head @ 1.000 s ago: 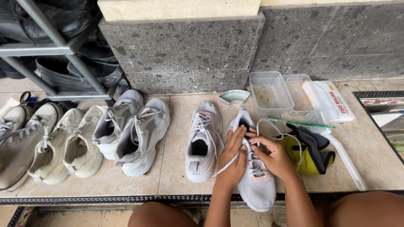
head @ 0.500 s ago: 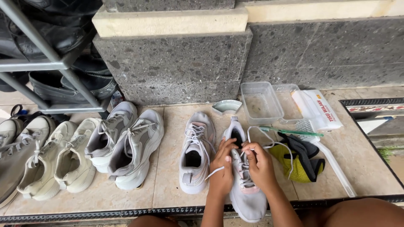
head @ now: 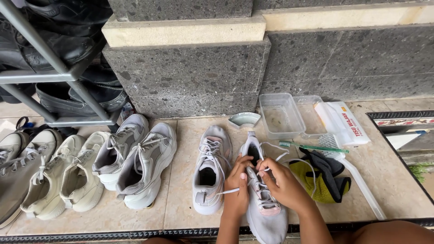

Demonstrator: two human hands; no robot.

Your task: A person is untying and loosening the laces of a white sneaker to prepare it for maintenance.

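Watching the head view, I log both hands on a pale grey sneaker (head: pixel 266 205) that lies on the tan tiled floor (head: pixel 181 180), toe toward the camera. My left hand (head: pixel 238 183) pinches a white lace (head: pixel 228 191) at the shoe's left side, fingers closed on it. My right hand (head: pixel 282 180) is clenched over the lacing at the tongue, thumb and fingers gripping the lace there. The matching sneaker (head: pixel 210 174) stands just beside it on the left, laced and untouched.

Packaging: a flat white packet with red print (head: pixel 342 122) lies at the wall's foot, right of two clear rectangular plastic tubs (head: pixel 282 116). A green-handled toothbrush (head: pixel 314 147) lies in front of the tubs. A yellow-and-black cloth (head: pixel 323 178) sits just right of the held shoe, and a white long-handled brush (head: pixel 357 180) beside it. A small pale bowl (head: pixel 244 120) rests near the wall.

Left of the pair: more sneakers in a row (head: pixel 90 167), and a grey metal rack (head: pixel 58 72) holding black shoes.
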